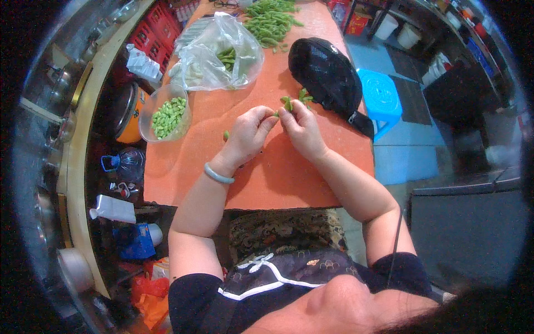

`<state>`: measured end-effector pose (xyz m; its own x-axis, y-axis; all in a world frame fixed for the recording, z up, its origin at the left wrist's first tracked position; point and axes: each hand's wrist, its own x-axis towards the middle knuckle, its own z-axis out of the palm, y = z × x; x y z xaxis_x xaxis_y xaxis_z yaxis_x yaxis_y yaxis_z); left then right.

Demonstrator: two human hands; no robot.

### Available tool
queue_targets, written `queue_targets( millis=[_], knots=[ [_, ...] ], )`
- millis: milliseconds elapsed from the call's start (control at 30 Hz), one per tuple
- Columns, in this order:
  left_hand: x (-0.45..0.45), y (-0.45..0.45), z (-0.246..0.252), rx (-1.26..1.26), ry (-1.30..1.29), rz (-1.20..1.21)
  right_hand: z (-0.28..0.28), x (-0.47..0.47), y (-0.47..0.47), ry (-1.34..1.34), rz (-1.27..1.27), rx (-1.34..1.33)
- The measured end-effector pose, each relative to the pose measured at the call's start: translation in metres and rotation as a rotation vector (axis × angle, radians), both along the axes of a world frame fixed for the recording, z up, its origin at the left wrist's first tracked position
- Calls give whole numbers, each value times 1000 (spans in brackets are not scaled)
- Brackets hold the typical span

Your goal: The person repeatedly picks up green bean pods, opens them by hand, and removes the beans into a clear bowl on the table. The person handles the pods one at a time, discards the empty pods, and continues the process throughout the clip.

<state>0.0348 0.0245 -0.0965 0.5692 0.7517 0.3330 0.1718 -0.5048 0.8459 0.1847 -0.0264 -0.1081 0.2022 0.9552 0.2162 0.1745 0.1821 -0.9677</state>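
Green soybean pods [288, 102] are pinched in the fingertips of my right hand [303, 127], above the orange tabletop [283, 175]. My left hand [251, 128], with a pale bangle at its wrist, meets it from the left and grips a small green piece [275, 113], either a bean or a pod end. A few loose pods [305, 97] lie just beyond my right hand. Another green piece [226, 135] shows beside my left hand. To the left, a clear plastic tub [144, 119] contains shelled green beans [168, 117].
A translucent plastic bag [246, 75] with pods inside lies beyond my left hand. Farther back spreads a pile of pods [271, 21]. A black cap [321, 67] rests near the table's right edge, with a blue plastic stool [379, 96] beside it on the floor.
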Motion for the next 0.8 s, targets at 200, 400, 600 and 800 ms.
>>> queue_targets(
  millis=[200,400,600,800],
  knots=[
    [1,-1,1,50,-35,-13,8,-6,-6,517,107,-136],
    [2,0,3,372,-28,39,9,-9,-6,874,172,-270],
    [5,-1,-6,215,-140,93,5,-2,-2,550,160,-196],
    [2,4,-10,-208,-472,191,3,-1,3,226,-85,-53]
  ],
)
